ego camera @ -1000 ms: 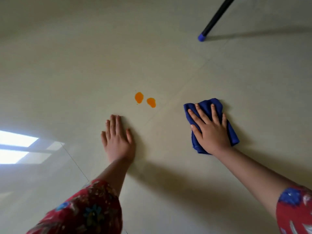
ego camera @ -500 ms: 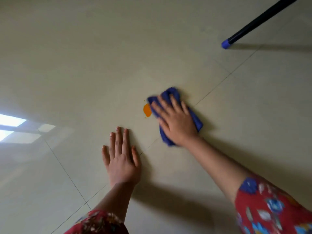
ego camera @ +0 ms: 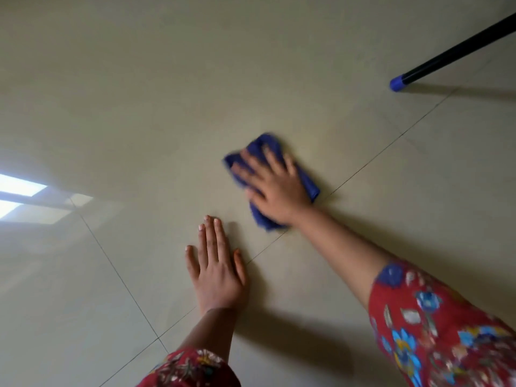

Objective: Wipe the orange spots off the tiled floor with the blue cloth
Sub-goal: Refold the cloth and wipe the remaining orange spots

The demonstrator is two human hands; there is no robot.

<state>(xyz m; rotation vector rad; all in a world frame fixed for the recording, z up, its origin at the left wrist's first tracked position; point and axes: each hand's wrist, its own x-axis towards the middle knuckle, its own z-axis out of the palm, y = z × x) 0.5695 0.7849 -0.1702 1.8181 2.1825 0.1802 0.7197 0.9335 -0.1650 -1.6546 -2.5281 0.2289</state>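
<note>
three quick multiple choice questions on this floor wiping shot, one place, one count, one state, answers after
1. Where is the cloth?
A. under the right hand
B. hung on a chair
C. in a bucket

2. How many orange spots show on the floor?
A. none
B. two
C. four

3. How is the left hand?
A. clenched in a fist
B. flat on the floor, fingers straight
C. holding a brush

Answers:
1 A, its fingers spread over the blue fabric.
2 A, only plain tile shows around the cloth.
3 B, it lies palm down on the tile.
</note>
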